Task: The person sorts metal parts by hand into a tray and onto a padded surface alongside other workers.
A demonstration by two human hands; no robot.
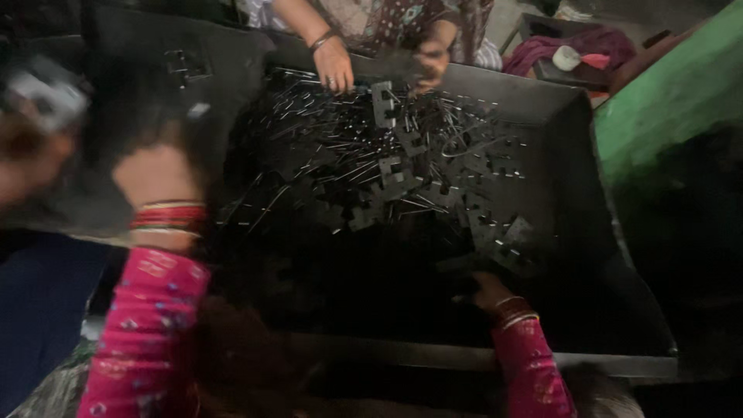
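Bin (573, 116): dark sheet metal, matt and dull, with a worn paler rim; contents are flat stamped metal plates (385, 102), dark grey with a faint sheen, mixed with thin metal strips (309, 116) that catch bright glints. Sleeves (143, 333) on the person's arms: pink printed cloth, soft and matt, with glossy red and gold bangles (169, 217) at the left wrist. Wall (673, 93) at right: green painted surface, matt and slightly rough.
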